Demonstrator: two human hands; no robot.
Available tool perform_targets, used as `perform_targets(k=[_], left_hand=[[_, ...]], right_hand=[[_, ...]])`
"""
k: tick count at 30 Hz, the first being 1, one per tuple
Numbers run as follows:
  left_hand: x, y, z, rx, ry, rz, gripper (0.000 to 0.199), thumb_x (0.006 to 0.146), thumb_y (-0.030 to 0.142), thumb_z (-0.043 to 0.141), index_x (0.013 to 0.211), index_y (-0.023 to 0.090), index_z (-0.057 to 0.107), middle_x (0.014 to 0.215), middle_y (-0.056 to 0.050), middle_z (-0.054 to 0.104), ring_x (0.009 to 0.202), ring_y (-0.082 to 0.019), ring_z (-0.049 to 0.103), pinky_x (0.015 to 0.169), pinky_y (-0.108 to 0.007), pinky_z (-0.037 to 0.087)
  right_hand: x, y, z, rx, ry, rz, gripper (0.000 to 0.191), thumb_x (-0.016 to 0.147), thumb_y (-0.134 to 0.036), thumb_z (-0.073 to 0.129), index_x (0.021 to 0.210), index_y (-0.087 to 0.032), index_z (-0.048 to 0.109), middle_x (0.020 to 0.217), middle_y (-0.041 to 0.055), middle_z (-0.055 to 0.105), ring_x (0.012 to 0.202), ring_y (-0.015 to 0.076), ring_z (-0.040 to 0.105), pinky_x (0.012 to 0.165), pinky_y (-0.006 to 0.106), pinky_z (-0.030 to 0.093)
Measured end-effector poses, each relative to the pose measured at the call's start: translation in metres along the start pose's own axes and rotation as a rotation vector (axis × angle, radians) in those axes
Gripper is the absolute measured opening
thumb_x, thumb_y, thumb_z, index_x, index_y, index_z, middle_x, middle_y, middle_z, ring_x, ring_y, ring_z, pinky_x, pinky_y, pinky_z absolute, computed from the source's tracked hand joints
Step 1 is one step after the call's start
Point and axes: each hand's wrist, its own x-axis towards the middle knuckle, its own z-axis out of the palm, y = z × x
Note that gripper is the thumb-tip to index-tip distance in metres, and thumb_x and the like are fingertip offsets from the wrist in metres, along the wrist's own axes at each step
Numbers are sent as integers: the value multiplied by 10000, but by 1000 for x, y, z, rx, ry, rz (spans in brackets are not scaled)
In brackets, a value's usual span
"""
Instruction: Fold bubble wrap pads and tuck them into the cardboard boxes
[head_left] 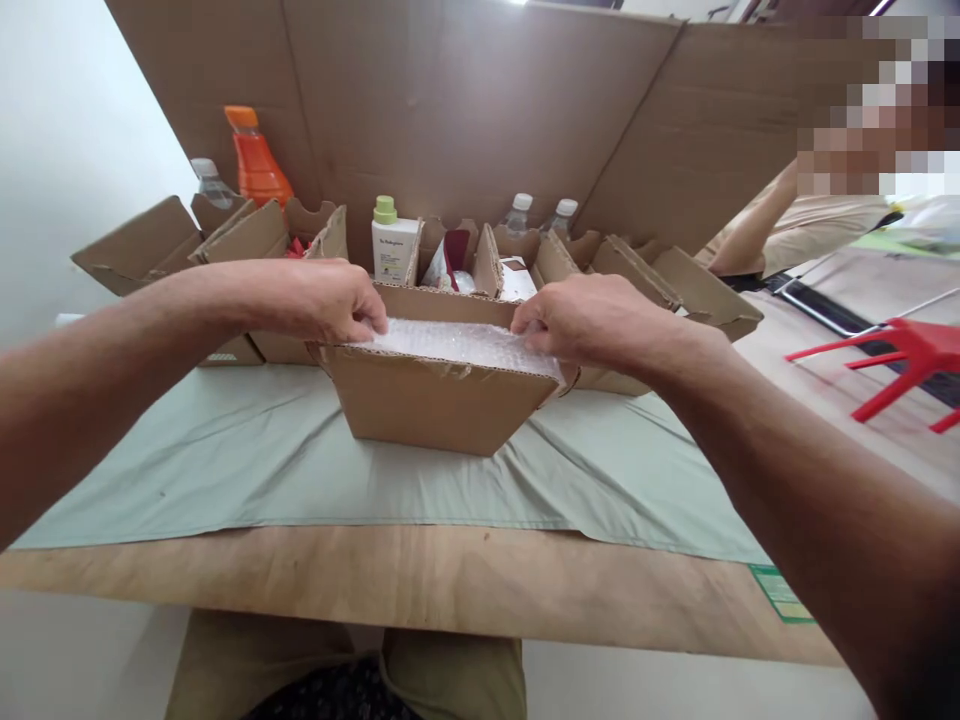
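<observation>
A small open cardboard box (435, 405) stands in front of me on the cloth, with clear bubble wrap (450, 343) spread across its opening. At the left end of the opening, my left hand (326, 300) has its fingers curled closed on the wrap. My right hand (574, 315) pinches the wrap at the opposite end, fingers bent inward. Both hands rest close to the box's rim. What lies beneath the wrap is hidden.
Behind stand several cardboard bins (262, 240) holding packages, a white bottle (394, 248) and an orange bottle (259, 165). A tall cardboard panel (480, 110) rises beyond. Pale green cloth (262, 450) covers the wooden table (375, 575). At right are a red stool (915, 360) and another person (810, 225).
</observation>
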Motion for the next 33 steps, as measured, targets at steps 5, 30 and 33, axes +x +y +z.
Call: perform_targets(k=[5, 30, 33], left_hand=[[24, 2, 4, 292, -167, -63, 178, 743, 127, 715, 871, 209, 807, 676, 16, 681, 717, -214, 660, 897, -371, 522], [-89, 5, 177, -861, 642, -34, 915, 903, 482, 741, 1652, 230, 280, 1695, -159, 369, 1561, -356, 378, 1309, -562, 271], [-151, 10, 195, -822, 737, -144, 881, 909, 452, 750, 1653, 293, 306, 1701, -101, 383, 1571, -355, 367, 1323, -570, 242]], right_hand=[[9, -33, -2, -289, -289, -20, 194, 832, -113, 620, 803, -202, 790, 804, 101, 763, 784, 255, 702, 679, 341, 414], [-113, -69, 132, 1112, 463, 289, 580, 880, -689, 659, 1251, -244, 636, 1279, 139, 710, 1185, 355, 674, 997, 543, 577], [-147, -92, 122, 1059, 497, 179, 557, 918, -584, 678, 1380, -281, 601, 1418, 123, 652, 1372, 366, 579, 1148, 587, 496]])
